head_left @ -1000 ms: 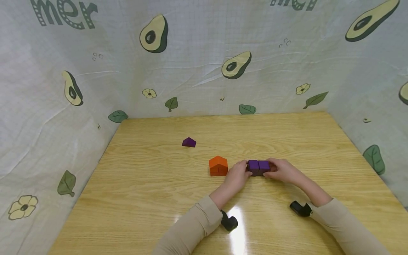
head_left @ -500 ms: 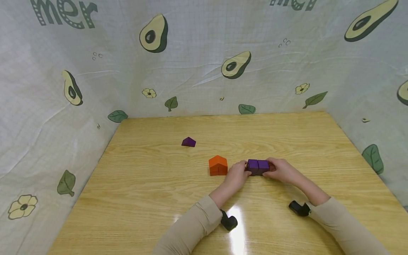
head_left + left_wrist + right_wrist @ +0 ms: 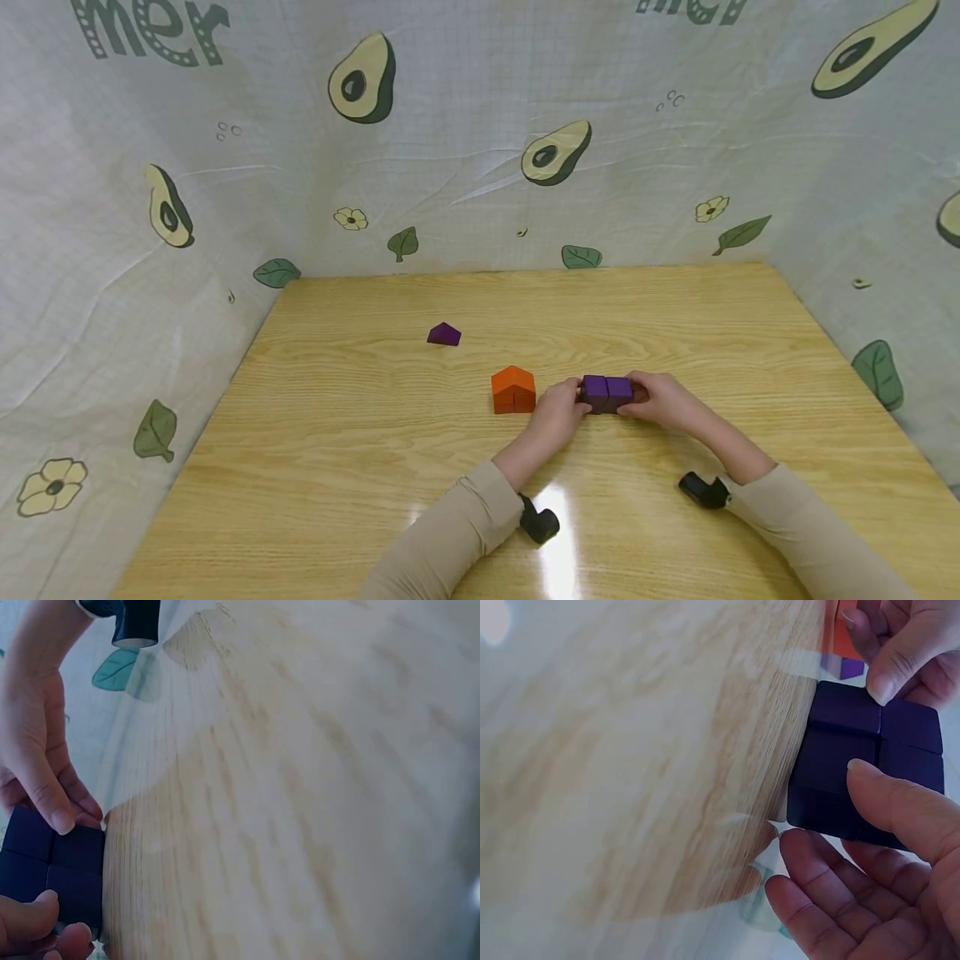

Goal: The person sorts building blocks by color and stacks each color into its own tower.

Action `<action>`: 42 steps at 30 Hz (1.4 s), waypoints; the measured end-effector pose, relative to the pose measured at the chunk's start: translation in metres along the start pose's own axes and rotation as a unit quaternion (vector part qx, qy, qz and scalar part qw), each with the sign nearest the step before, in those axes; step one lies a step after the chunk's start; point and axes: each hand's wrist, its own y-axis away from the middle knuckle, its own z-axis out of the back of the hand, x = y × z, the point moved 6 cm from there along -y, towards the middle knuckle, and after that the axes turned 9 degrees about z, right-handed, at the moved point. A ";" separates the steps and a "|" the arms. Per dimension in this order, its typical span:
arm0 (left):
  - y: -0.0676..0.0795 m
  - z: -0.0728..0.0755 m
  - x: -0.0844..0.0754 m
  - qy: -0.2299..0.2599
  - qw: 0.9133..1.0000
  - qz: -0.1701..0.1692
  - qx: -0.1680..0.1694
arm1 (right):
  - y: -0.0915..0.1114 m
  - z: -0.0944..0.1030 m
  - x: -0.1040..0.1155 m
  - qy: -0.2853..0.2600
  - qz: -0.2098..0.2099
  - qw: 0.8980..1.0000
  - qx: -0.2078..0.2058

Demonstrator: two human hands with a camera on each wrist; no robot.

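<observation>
Several dark purple cube blocks (image 3: 607,393) stand on the table as a square stack, two wide and two high. On its left side, my left hand (image 3: 557,413) grips the stack with the thumb on the near face. From the right, my right hand (image 3: 666,403) pinches it, thumb pressed on the near face in the right wrist view. The cubes sit close together, with thin seams between them. Just left of my left hand is a small orange block house (image 3: 513,390) with a peaked roof. Farther back lies a purple roof-shaped block (image 3: 444,335).
The light wooden table (image 3: 337,467) reaches back to a cloth screen (image 3: 465,167) printed with avocados and leaves. The screen also borders the table on both sides. Black wrist cameras (image 3: 538,520) hang below the beige sleeves (image 3: 457,529).
</observation>
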 end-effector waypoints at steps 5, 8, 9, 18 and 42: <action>-0.001 0.000 0.000 -0.002 1.000 0.003 0.004 | -0.001 0.000 0.000 0.002 -0.003 1.000 0.002; -0.001 0.000 0.000 -0.003 1.000 0.007 0.007 | -0.001 0.000 0.001 0.004 -0.004 1.000 0.006; -0.001 0.000 0.000 -0.004 1.000 0.008 0.007 | -0.001 0.000 0.001 0.004 -0.004 1.000 0.008; -0.001 0.000 0.001 0.005 1.000 0.000 0.007 | -0.002 0.000 0.002 0.009 0.003 1.000 0.008; 0.028 0.147 -0.027 -0.023 0.988 -0.090 -0.124 | -0.001 0.000 0.003 0.009 -0.004 1.000 0.018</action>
